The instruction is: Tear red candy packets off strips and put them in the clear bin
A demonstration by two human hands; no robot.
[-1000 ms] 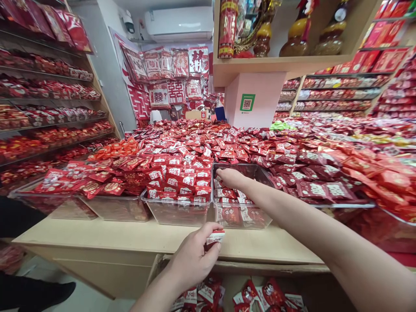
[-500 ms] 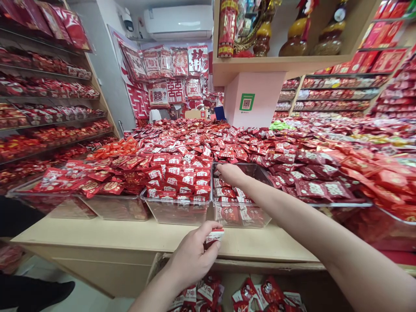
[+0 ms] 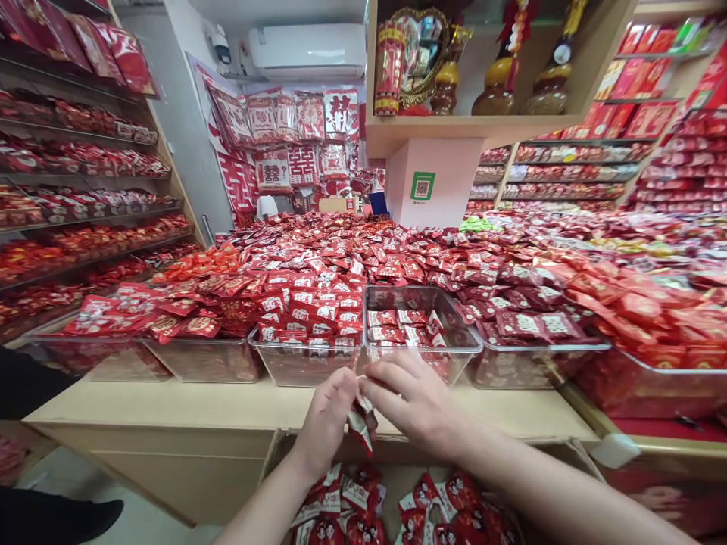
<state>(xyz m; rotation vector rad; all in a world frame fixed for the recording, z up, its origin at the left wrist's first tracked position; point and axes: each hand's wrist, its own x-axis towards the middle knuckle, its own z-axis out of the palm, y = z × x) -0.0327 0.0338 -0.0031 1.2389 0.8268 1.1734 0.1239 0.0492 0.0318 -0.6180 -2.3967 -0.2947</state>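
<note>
My left hand (image 3: pixel 325 420) is closed on a small red-and-white candy packet (image 3: pixel 359 428), held above the front edge of the counter. At the packet's top, my right hand (image 3: pixel 412 397) has its fingers bent against it, both hands meeting there. Just behind them stands a clear plastic bin (image 3: pixel 454 350) partly filled with rows of red-and-white packets (image 3: pixel 397 318). Below my hands is an open cardboard box (image 3: pixel 443 453) with loose red packets (image 3: pixel 460 503) inside.
To the left, another clear bin (image 3: pixel 307 371) is heaped with red packets. Dark red packets (image 3: pixel 519 322) fill a bin on the right. A wooden shelf box (image 3: pixel 482 129) overhangs the counter (image 3: pixel 187 409). A person's dark shoe (image 3: pixel 102 515) shows at lower left.
My right hand has come back out of the half-filled bin to meet my left hand at the packet. My left hand has moved slightly left, and the view has shifted a little.
</note>
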